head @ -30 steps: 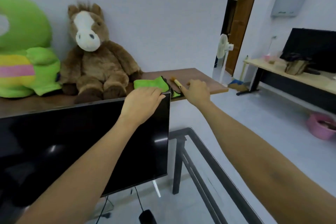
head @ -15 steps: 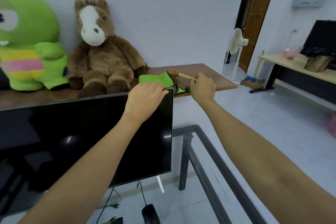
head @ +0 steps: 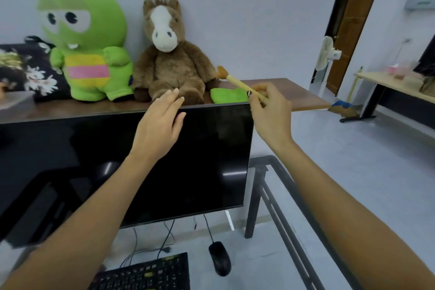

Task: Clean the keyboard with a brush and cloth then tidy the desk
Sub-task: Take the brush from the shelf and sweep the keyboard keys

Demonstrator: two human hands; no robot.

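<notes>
Brush [head: 242,83] lifted off shelf in right hand [head: 270,113], left hand [head: 160,129] released cloth [head: 227,96], fingers straight

The right hand [head: 270,110], which a second ago rested on the far shelf [head: 294,92] beside the brush [head: 242,85], now pinches it and holds it raised, bristles pointing far-left. The left hand [head: 160,129] is off the green cloth [head: 228,96], fingers straight, lifted left above the monitor's [head: 164,160] top edge.

We saw pale walls [head: 259,19], a grey floor [head: 364,160], a brown door [head: 353,26] far right and a white fan [head: 326,54] near it.
</notes>
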